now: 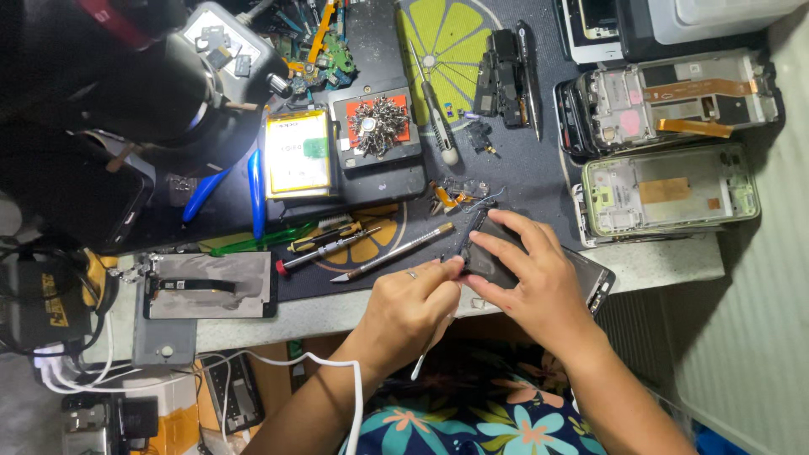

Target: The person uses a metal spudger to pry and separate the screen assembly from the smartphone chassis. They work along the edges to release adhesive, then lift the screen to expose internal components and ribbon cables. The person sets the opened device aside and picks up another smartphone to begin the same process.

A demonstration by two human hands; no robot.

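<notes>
Phone part (493, 248) at bench edge (666, 261) on dark mat | right hand (535, 278) fingers clamped over it, pinning it steady | left hand (413, 307) fingers pinching thin metal tool (430, 345), tip at part's left edge | screwdrivers (354, 244) just left.

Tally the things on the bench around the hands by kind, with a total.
Opened phone frames at the right: 2, one above
Flat battery with yellow label: 1
Blue-handled pliers: 1
Long hand tools lying on the mat: 3
Dark phone part under the right hand and left hand: 1
Total: 8
</notes>
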